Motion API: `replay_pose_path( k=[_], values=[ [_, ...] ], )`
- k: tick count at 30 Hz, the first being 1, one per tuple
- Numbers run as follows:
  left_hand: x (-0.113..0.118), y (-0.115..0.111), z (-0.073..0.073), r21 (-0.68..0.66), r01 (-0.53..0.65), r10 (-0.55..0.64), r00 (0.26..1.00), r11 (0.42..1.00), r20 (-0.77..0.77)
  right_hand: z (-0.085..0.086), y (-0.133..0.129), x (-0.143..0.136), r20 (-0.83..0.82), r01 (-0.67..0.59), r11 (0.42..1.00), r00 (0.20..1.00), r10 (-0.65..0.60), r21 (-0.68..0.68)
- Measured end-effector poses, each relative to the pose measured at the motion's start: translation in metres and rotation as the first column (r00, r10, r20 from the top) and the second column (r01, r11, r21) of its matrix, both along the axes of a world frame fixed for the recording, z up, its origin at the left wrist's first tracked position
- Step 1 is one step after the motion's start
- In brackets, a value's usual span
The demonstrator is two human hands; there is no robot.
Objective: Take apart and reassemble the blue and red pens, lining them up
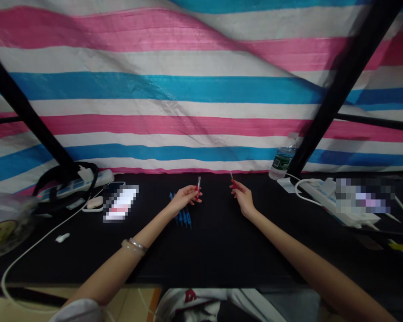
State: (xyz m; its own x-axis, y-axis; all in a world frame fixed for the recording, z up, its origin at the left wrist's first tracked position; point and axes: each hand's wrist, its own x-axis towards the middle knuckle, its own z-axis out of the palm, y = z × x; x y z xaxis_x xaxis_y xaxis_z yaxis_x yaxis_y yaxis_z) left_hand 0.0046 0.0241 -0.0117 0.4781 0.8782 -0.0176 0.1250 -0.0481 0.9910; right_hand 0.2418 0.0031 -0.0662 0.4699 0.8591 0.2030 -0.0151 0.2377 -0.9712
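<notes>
My left hand (187, 197) is closed around a small red piece with a clear, shiny tube end (199, 182), held upright; it looks like part of a pen. In my right hand (242, 197) a slim red piece with a thin pale end (233, 179) is pinched between the fingers, tilted up and to the left. It also looks like a pen part, though its exact kind is too small to make out. The two pieces are apart. Several blue pens (184, 218) lie side by side on the black table (221, 250), partly under my left hand and wrist.
At left are a lit phone (121, 203), a power strip (100, 177), a white cable (36, 243), a small white object (62, 238) and a plastic bag (6, 223). A water bottle (282, 160) and another power strip (339, 203) stand right. Striped sheeting (174, 89) hangs behind.
</notes>
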Motion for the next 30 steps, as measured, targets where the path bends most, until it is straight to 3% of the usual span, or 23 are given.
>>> replay_pose_path(
  k=[18,30],
  values=[
    [0.001,0.000,0.001,0.066,0.010,-0.007,0.999,0.998,-0.040,0.005,-0.006,-0.005,-0.021,-0.062,0.997,0.998,0.064,0.050],
    [0.001,-0.002,0.002,0.064,0.020,-0.018,0.999,0.998,-0.041,0.009,-0.009,-0.007,0.099,-0.085,0.995,0.992,0.079,0.055]
  ],
)
